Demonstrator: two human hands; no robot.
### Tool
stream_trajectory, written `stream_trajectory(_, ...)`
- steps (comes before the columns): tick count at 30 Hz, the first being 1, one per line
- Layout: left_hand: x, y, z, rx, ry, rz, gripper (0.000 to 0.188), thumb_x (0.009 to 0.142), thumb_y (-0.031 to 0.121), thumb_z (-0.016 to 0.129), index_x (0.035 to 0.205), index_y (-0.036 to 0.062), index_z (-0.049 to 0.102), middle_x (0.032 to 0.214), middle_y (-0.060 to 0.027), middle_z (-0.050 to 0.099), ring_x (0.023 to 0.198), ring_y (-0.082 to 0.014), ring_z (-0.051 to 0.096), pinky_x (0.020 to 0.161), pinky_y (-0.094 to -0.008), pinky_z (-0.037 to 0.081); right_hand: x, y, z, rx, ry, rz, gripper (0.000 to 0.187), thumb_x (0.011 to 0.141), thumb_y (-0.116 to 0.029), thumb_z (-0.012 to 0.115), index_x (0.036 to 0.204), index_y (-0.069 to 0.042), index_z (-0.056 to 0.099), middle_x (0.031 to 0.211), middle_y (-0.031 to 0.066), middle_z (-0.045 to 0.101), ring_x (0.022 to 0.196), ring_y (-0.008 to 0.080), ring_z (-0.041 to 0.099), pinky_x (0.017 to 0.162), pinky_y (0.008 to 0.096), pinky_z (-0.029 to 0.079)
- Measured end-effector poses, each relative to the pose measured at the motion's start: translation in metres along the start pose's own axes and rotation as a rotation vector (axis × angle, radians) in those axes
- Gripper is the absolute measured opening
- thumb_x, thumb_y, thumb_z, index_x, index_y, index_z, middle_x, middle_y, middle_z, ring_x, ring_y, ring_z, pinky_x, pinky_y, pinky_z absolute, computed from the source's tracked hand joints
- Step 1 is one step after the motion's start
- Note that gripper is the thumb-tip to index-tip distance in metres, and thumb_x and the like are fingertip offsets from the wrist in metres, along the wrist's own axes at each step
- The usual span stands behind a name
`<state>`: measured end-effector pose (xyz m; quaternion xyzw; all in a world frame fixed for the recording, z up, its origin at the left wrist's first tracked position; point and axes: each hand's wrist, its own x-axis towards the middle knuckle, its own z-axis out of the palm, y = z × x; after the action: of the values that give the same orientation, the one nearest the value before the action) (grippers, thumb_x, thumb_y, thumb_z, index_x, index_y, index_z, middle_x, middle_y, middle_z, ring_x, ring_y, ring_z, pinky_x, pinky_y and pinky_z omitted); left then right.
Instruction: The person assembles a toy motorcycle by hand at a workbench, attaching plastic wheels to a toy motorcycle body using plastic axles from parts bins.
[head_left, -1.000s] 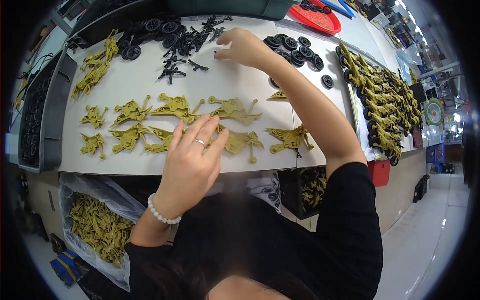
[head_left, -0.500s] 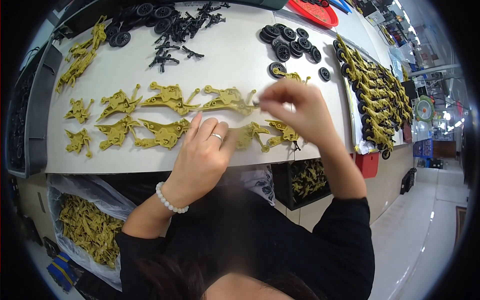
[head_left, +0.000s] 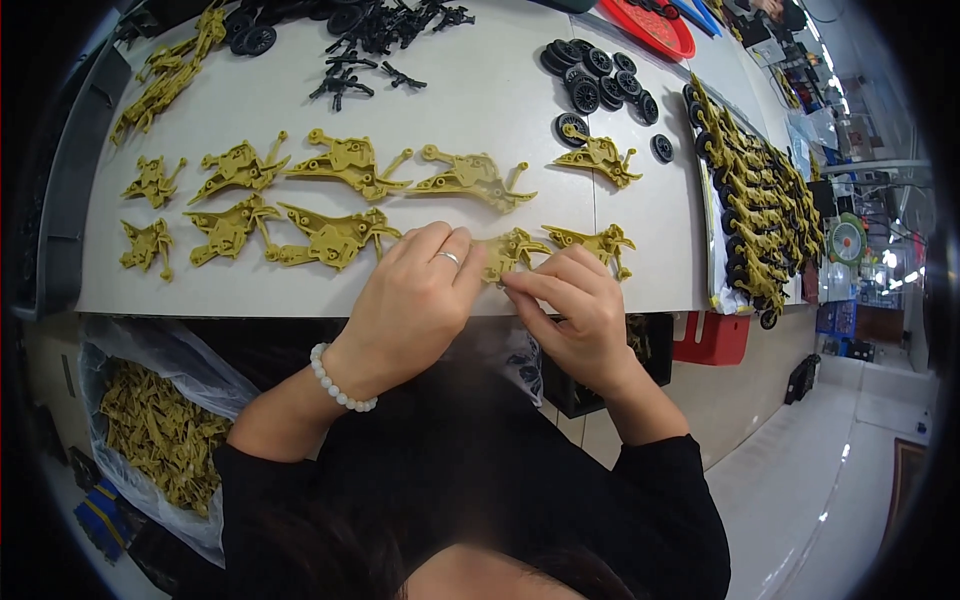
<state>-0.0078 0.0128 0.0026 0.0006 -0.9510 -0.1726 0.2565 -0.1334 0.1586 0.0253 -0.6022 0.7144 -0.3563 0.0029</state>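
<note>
Two rows of yellow plastic toy motorcycle body halves [head_left: 345,165] lie on the white table in front of me. My left hand [head_left: 415,290], with a ring and a beaded bracelet, is closed over one body half [head_left: 515,250] in the near row; the fingers hide its left side. At that same piece, near the table's front edge, the fingertips of my right hand [head_left: 575,310] are pinched together. Whatever is between them is too small to make out. Another near-row piece [head_left: 595,243] lies just beyond my right hand.
Black wheels [head_left: 585,95] are heaped at the back right, and small black parts [head_left: 345,85] at the back. A tray at right holds yellow motorcycles with wheels [head_left: 745,190]. A red tray [head_left: 655,25] stands far right. Below the table's edge sits a bag of yellow parts [head_left: 160,435].
My right hand has come down from the far row, where its fingertips pinched a small dark thing, to the near-row piece by my left hand. The whole view has shifted slightly.
</note>
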Motion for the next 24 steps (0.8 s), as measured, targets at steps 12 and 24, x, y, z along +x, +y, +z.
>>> stream_trajectory(12,-0.002,-0.001,0.0,-0.024,-0.123,-0.038,0.032,0.075,0.009,0.069,0.101,-0.0079,0.064,0.104,-0.0182,0.063,0.096,-0.0305,0.059,0.077,-0.0379,0.051,0.004,-0.016,0.0,-0.098,-0.111,0.048,0.016,0.069,0.005,0.073,0.083,-0.002,0.07,0.069,0.0069,0.059,0.065,0.0241,0.055,0.057,0.0344,0.044)
stream_trajectory(24,-0.004,0.005,-0.009,-0.111,0.032,-0.116,0.043,0.071,0.015,0.076,0.106,-0.0064,0.062,0.108,-0.0191,0.061,0.102,-0.0336,0.057,0.084,-0.0405,0.049,0.112,0.037,-0.011,-0.012,-0.277,0.134,0.017,0.08,-0.016,0.072,0.09,-0.001,0.072,0.078,0.0099,0.068,0.064,0.0185,0.059,0.063,0.0304,0.047)
